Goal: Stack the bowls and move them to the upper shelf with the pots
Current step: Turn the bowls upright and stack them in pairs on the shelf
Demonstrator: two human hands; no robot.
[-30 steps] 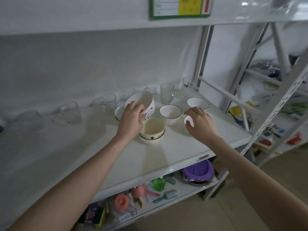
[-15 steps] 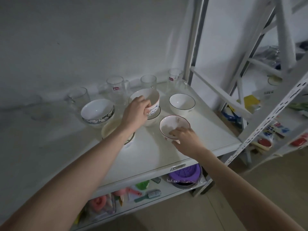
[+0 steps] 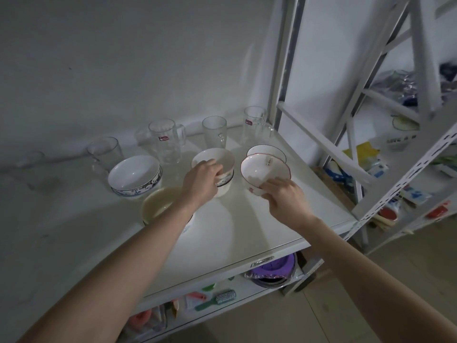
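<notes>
Left hand fingers clamp the tall bowl rim; right hand fingers pinch the red-rimmed bowl, tilted above the shelf

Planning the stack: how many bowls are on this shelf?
5: blue-patterned bowl at left, yellowish bowl under the left arm, one in each hand, dark-rimmed bowl behind.

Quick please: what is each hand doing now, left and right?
Left hand: closed on the rim of the tall white bowl.
Right hand: closed on the red-rimmed bowl, tilted and lifted.
</notes>
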